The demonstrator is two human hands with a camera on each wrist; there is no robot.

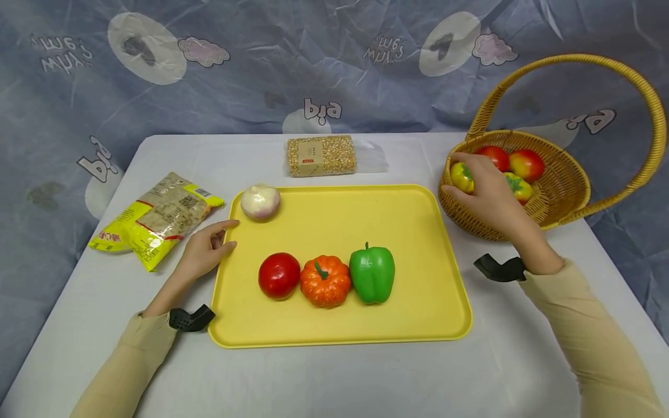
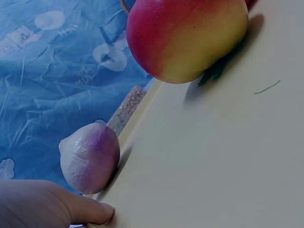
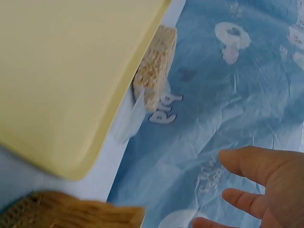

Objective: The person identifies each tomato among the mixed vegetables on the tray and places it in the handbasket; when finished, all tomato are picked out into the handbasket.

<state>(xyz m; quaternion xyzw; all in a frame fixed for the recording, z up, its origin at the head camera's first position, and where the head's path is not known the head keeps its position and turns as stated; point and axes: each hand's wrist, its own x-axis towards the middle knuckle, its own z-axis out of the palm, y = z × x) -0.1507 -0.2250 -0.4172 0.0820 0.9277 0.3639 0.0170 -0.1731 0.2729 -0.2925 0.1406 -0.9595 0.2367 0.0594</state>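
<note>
My left hand [image 1: 202, 253] holds the left rim of the yellow tray [image 1: 407, 325], beside a white-and-purple bulb [image 1: 260, 202]. On the tray a red round fruit [image 1: 279, 276], an orange pumpkin [image 1: 326, 281] and a green bell pepper [image 1: 372, 274] stand in a row. From the left wrist view, the red fruit [image 2: 185, 40] shows a yellow side and green leaves beneath. My right hand [image 1: 488, 188] reaches over the wicker basket [image 1: 567, 188], thumb and fingers spread about a yellow fruit [image 1: 462, 177]. In the right wrist view, the visible fingers [image 3: 247, 202] hold nothing.
Several red-and-yellow fruits [image 1: 527, 165] lie in the basket, under its tall arched handle [image 1: 648, 98]. A bag of corn kernels [image 1: 321, 157] lies behind the tray. Two yellow packets [image 1: 162, 217] overlap at the left. A blue-grey patterned cloth [image 1: 261, 69] hangs behind the white table.
</note>
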